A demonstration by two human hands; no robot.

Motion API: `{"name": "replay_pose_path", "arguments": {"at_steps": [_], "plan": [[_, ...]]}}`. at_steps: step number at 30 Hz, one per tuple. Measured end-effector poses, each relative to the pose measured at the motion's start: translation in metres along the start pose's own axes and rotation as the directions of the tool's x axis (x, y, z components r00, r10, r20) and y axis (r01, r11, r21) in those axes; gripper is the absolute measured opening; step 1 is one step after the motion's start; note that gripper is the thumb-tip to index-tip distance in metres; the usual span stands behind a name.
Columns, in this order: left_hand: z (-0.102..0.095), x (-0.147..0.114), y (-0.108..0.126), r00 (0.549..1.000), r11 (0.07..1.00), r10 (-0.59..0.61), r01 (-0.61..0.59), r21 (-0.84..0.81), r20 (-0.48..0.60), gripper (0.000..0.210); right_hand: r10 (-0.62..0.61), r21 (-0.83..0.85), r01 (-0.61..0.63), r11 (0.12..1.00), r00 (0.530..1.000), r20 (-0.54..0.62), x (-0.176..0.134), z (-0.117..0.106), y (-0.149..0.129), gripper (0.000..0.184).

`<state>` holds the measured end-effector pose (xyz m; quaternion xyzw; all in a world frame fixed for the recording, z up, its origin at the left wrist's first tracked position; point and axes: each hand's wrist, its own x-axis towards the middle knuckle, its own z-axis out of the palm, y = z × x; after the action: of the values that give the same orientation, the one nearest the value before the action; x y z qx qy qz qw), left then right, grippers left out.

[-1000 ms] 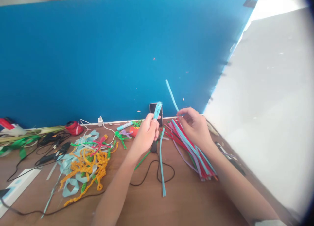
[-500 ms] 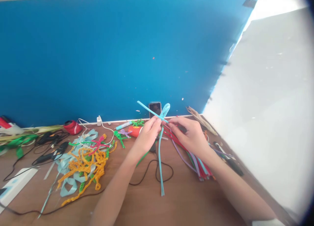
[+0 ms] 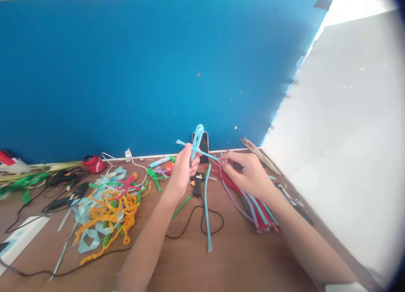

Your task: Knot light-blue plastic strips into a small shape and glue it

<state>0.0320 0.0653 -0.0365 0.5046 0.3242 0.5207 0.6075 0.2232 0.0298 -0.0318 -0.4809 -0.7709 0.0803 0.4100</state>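
Left hand (image 3: 183, 167): light-blue strands (image 3: 197, 139), slim, looped, rounded top.

Looped blue stems (image 3: 198, 131), in the left hand (image 3: 185, 167): soft-looking fibre, mostly matt
Stem bundle (image 3: 261, 218), below the right hand (image 3: 245, 171): the same soft fibre, matt
Phone (image 3: 205, 145), behind the left hand: dark, smooth, glass-like front
Glue gun (image 3: 198, 183), just right of the left hand: black plastic
Orange stems (image 3: 125, 216), left of the left hand: fuzzy, rough-textured, matt
Power strip (image 3: 27, 237), far left of the left hand: smooth white plastic
Tabletop (image 3: 234, 262), under both hands: brown wood look, smooth, faint sheen
Partition (image 3: 126, 72), beyond both hands: flat blue, matt
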Motion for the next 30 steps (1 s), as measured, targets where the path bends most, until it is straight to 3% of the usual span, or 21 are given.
{"name": "replay_pose_path", "arguments": {"at_steps": [15,20,24,30], "plan": [[-0.010,-0.002,0.016,0.999,1.000,0.015,-0.015,-0.008,-0.029,0.051,0.045,-0.096,-0.049,0.994,0.998,-0.034,0.002,-0.013,0.008,0.022],[-0.009,-0.006,0.020,0.997,0.998,0.059,-0.061,0.032,0.040,0.044,0.062,-0.114,-0.068,0.991,0.996,-0.057,0.004,-0.014,0.009,0.021],[-0.005,-0.008,0.016,0.989,0.990,0.033,-0.052,0.127,0.143,0.033,0.020,-0.107,-0.021,0.994,1.000,-0.011,0.005,-0.013,0.008,0.023],[0.001,-0.005,0.003,0.989,0.970,0.025,-0.060,0.237,0.148,0.025,-0.101,-0.022,0.104,0.994,0.991,0.092,0.002,-0.005,0.006,0.028]]}}
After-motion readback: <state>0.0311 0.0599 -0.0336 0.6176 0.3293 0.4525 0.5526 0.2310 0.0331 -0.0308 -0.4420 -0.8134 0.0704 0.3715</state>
